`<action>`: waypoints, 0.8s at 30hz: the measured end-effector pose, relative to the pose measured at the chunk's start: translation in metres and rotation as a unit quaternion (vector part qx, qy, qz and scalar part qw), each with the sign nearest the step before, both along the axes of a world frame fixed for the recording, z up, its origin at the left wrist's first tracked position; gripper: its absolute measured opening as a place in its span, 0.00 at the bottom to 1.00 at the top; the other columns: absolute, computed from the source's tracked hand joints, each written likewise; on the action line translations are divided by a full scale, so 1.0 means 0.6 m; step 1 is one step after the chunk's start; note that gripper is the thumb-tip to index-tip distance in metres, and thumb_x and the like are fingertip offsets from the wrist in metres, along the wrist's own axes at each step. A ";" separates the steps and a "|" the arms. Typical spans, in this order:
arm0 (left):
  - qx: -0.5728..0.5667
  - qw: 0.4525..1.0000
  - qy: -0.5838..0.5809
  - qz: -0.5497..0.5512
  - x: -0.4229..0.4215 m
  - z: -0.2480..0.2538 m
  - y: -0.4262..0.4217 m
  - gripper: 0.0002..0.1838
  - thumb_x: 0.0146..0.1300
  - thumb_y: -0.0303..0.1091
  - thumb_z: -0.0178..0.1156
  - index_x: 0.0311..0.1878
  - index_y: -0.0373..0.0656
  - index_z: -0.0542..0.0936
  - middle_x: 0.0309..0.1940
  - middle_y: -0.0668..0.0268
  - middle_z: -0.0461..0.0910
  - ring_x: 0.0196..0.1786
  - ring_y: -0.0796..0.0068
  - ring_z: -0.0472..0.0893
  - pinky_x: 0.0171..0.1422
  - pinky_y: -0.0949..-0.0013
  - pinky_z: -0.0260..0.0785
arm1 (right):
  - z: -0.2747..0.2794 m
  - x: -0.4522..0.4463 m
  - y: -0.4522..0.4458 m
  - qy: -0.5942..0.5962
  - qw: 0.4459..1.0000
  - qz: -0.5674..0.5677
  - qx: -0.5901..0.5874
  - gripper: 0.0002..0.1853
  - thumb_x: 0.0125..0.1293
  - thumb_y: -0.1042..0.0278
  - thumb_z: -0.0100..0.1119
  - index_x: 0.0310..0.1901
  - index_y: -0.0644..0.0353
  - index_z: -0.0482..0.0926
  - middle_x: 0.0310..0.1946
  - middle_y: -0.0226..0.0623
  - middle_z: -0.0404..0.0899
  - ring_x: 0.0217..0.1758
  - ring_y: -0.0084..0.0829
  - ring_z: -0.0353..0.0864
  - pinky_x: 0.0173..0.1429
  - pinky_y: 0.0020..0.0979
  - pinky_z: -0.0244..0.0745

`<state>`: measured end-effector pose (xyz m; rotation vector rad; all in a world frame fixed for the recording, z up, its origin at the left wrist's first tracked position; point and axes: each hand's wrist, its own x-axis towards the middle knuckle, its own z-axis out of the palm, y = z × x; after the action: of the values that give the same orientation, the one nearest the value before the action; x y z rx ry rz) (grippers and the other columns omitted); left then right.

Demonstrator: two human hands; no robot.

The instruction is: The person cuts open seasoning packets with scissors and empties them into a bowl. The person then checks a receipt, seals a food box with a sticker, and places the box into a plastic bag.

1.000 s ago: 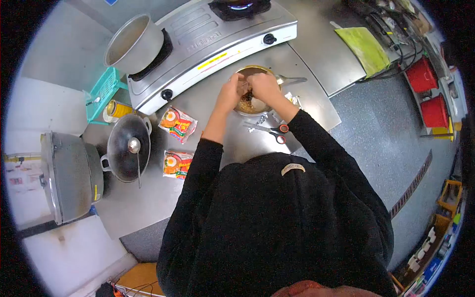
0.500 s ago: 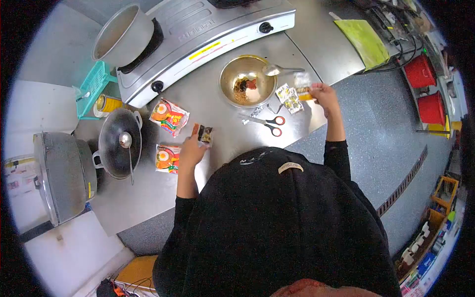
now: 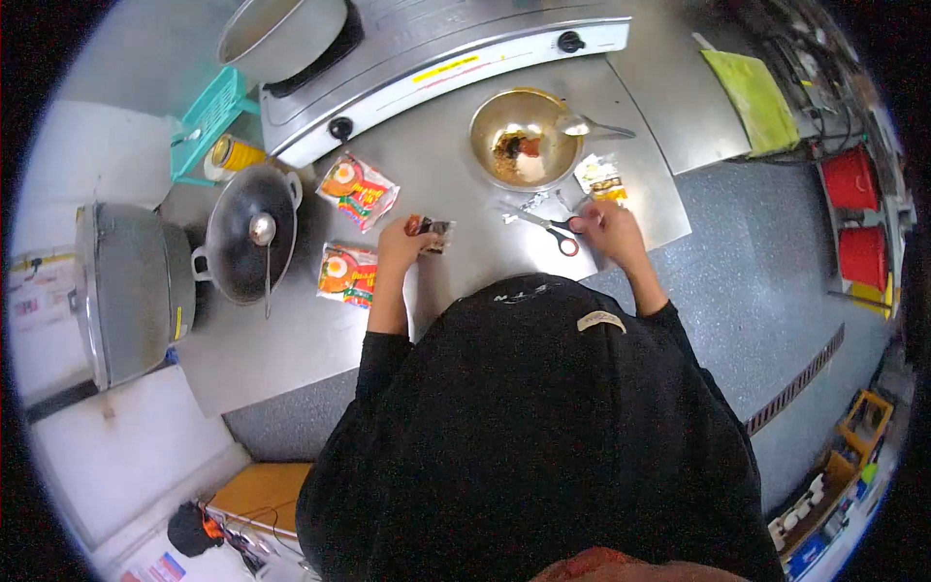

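My left hand is closed on a small dark sachet, just above the steel counter. To the right, my right hand is at the handles of the scissors, its fingers bent together around a red and black loop. Behind the scissors stands a metal bowl with brown, dark and pale seasonings in it, and a spoon rests across its right rim. Opened sachets lie right of the bowl. Two noodle packets lie left of my left hand, one behind the other.
A gas stove with a pot on it spans the back. At the left are a wok with a ladle, a large lidded pot and a turquoise basket. A green cloth lies at the back right.
My hands left the bowl, my left taking a dark sachet. My right hand put an emptied sachet down by the others and moved to the scissors. The camera view shifted.
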<state>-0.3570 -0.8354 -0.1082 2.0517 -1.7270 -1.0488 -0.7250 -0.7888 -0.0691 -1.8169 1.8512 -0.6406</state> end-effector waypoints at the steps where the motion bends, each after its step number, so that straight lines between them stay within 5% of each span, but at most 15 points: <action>1: -0.015 0.999 0.026 -0.027 0.006 -0.002 0.000 0.21 0.39 0.38 0.69 0.34 0.36 0.77 0.26 0.64 0.77 0.26 0.72 0.73 0.32 0.71 0.66 | -0.007 0.016 0.016 -0.003 0.999 0.041 0.016 0.10 0.46 0.64 0.62 0.32 0.55 0.76 0.29 0.39 0.75 0.33 0.40 0.76 0.36 0.36 0.70; 7: 0.126 0.928 0.335 0.108 -0.006 0.041 0.010 0.09 0.54 0.31 0.60 0.38 0.42 0.76 0.30 0.73 0.76 0.31 0.81 0.75 0.35 0.76 0.70 | 0.002 0.047 0.046 0.050 0.997 0.047 0.034 0.19 0.52 0.67 0.56 0.48 0.53 0.69 0.37 0.40 0.74 0.35 0.43 0.76 0.39 0.39 0.72; 13: 0.094 0.864 0.479 0.126 -0.031 0.078 0.010 0.12 0.56 0.31 0.57 0.44 0.45 0.72 0.35 0.73 0.75 0.36 0.82 0.76 0.34 0.74 0.72 | -0.016 0.023 0.067 0.043 0.994 0.101 0.000 0.17 0.55 0.72 0.52 0.48 0.56 0.68 0.36 0.44 0.74 0.33 0.44 0.76 0.37 0.38 0.72; 16: 0.085 0.873 0.472 0.091 -0.041 0.087 0.008 0.12 0.56 0.31 0.57 0.44 0.46 0.70 0.35 0.73 0.75 0.36 0.82 0.76 0.34 0.75 0.72 | 0.005 0.012 0.069 -0.104 0.987 0.073 0.096 0.18 0.55 0.78 0.50 0.49 0.58 0.67 0.33 0.44 0.74 0.32 0.38 0.76 0.38 0.33 0.72; 20: 0.053 0.873 0.480 0.069 -0.082 0.119 0.009 0.12 0.56 0.30 0.57 0.43 0.47 0.69 0.34 0.73 0.75 0.34 0.82 0.76 0.33 0.76 0.72 | 0.012 0.001 0.063 -0.152 0.977 0.085 0.126 0.20 0.54 0.81 0.51 0.50 0.59 0.66 0.32 0.42 0.74 0.31 0.31 0.74 0.39 0.29 0.71; 22: 0.046 0.874 0.482 0.047 -0.099 0.129 0.009 0.13 0.56 0.30 0.57 0.45 0.47 0.68 0.34 0.73 0.74 0.34 0.82 0.76 0.34 0.76 0.71 | 0.007 -0.001 0.060 -0.225 0.964 0.070 0.122 0.22 0.53 0.79 0.57 0.51 0.58 0.66 0.29 0.30 0.70 0.33 0.21 0.69 0.38 0.23 0.67; 24: 0.046 0.883 0.466 0.026 -0.113 0.139 0.010 0.13 0.56 0.30 0.58 0.44 0.48 0.68 0.34 0.74 0.73 0.35 0.84 0.75 0.33 0.77 0.71 | 0.007 0.002 0.052 -0.240 0.963 0.073 0.098 0.22 0.51 0.77 0.60 0.49 0.58 0.66 0.30 0.29 0.70 0.32 0.20 0.69 0.37 0.22 0.67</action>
<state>-0.4249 -0.8295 -0.0249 1.2246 -1.1010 -1.7241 -0.7241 -0.7576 -0.0647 -1.4902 1.3910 -0.7371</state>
